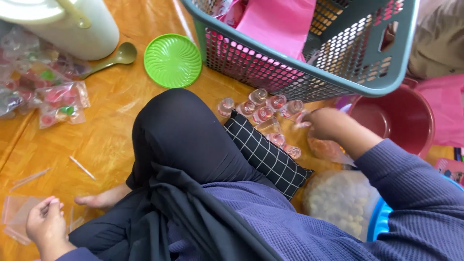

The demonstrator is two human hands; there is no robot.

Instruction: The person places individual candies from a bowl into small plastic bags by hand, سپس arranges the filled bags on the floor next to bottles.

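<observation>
The person sits cross-legged on an orange wooden floor (pixel 111 145), seen from above. The left hand (pixel 46 223) rests low at the left, its fingers pinched on the edge of a small clear plastic bag (pixel 17 212) that lies flat on the floor. The right hand (pixel 325 123) reaches out to the right, fingers curled around something small and clear at the edge of a cluster of little jelly cups (pixel 263 113) — whether it truly grips one cannot be told. The cups, clear with pink filling, stand together on the floor between a black grid-patterned cushion (pixel 268 157) and a grey-green mesh laundry basket (pixel 348 67) that holds pink cloth. Just beyond the right hand sits a red plastic basin (pixel 401 118); below the forearm lies a clear bag of pale round sweets (pixel 340 198). Farther left are a green ribbed lid (pixel 172 60), a spoon (pixel 113 58) beside a white jug (pixel 72 26), and filled packets of coloured jellies (pixel 60 101).
</observation>
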